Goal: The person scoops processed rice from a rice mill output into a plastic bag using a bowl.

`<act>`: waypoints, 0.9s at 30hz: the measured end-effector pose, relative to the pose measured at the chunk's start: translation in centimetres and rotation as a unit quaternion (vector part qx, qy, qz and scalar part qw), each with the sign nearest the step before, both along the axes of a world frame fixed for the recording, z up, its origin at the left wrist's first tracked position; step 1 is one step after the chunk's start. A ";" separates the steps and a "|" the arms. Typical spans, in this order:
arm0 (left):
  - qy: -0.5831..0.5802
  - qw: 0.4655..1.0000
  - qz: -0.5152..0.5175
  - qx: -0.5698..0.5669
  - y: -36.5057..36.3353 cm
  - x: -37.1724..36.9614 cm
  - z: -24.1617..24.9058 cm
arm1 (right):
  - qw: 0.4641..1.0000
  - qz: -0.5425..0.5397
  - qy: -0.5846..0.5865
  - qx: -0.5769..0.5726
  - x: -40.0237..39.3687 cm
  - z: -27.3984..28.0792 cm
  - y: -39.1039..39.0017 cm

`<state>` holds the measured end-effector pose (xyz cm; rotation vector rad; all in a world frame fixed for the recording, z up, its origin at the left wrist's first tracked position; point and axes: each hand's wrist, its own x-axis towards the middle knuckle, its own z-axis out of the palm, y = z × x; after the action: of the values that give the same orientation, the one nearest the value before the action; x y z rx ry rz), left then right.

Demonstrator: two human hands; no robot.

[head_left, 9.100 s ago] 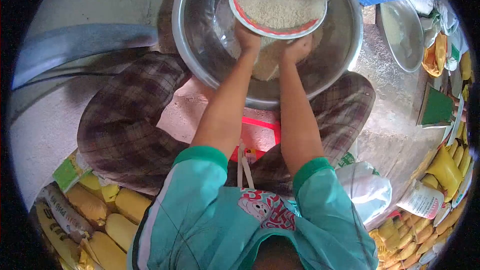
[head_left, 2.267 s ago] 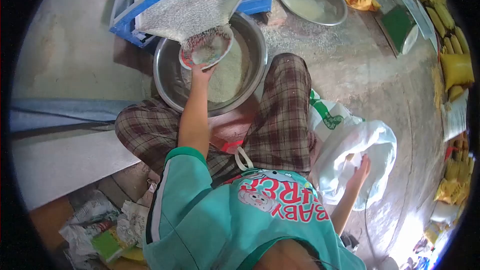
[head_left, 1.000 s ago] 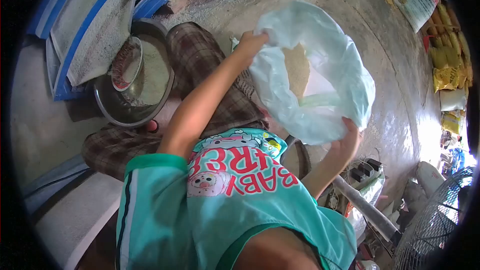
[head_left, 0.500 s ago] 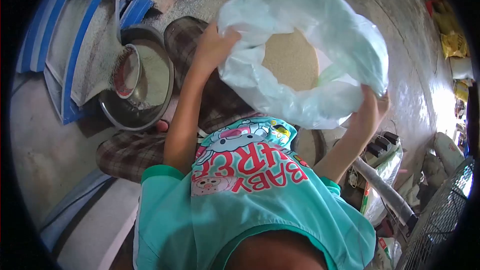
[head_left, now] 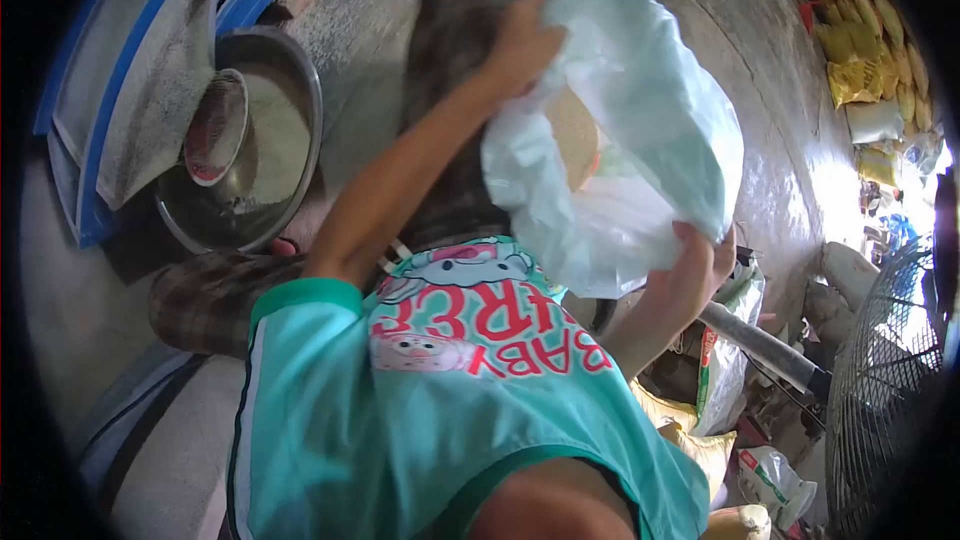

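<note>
A translucent white plastic bag (head_left: 660, 90) is held wide by its rim in front of my shirt. My left hand (head_left: 525, 45) is closed on the far-left part of the rim. On the near right, my right hand (head_left: 700, 265) pinches the rim between thumb and fingers. Down inside the bag, a tan, grainy-looking material (head_left: 573, 138) shows through the mouth; the bag's folds hide part of it. My left knee, in checked trousers, is beside the bag.
At left, a metal basin (head_left: 313, 130) holds pale grain and a red-and-white bowl (head_left: 217, 130). A blue-framed screen (head_left: 150, 70) leans over it. A fan (head_left: 885, 380) stands at right, near a grey pole (head_left: 765, 348). Filled sacks (head_left: 870, 15) are stacked at far right.
My left hand has moved right and away from me with its side of the rim. The bag's mouth has narrowed and tilted, showing less of the tan material. The view has shifted.
</note>
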<state>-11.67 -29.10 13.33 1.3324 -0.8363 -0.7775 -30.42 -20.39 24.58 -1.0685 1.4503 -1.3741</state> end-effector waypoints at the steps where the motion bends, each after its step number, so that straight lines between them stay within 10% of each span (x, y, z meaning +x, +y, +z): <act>1: 0.011 0.999 -0.042 -0.014 -0.1 -1.0 -0.3 | 1.000 -0.007 0.009 0.004 -0.1 0.0 1.1; 4: 0.061 0.997 -0.051 0.019 0.1 -1.3 1.5 | 1.000 0.008 0.016 0.001 0.1 -0.1 0.9; 10: -0.200 0.974 0.027 0.105 -0.9 3.8 -0.3 | 0.978 0.122 0.172 -0.001 -1.2 -0.9 -5.3; 12: -0.206 0.973 0.032 0.100 -0.1 5.2 -0.8 | 0.829 0.018 0.559 -0.004 -1.0 -0.2 -5.9; 16: -0.263 0.958 0.014 0.115 1.8 5.2 1.3 | 0.849 0.116 0.491 -0.160 -1.5 1.9 -6.1; 18: -0.269 0.951 -0.012 0.155 3.6 3.7 2.4 | 0.778 0.239 0.535 -0.227 0.5 2.8 -6.0; 21: -0.421 0.906 0.026 0.032 5.8 0.5 3.1 | 0.604 0.117 0.727 -0.304 3.3 0.8 -8.8; 27: -0.633 0.759 -0.151 -0.016 8.7 -2.0 2.7 | 0.661 0.206 0.721 -0.034 0.6 -2.1 -17.1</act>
<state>-13.70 -20.42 15.98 1.6500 -2.1587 0.0571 -29.82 -37.49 22.47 -2.6171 1.8740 0.0396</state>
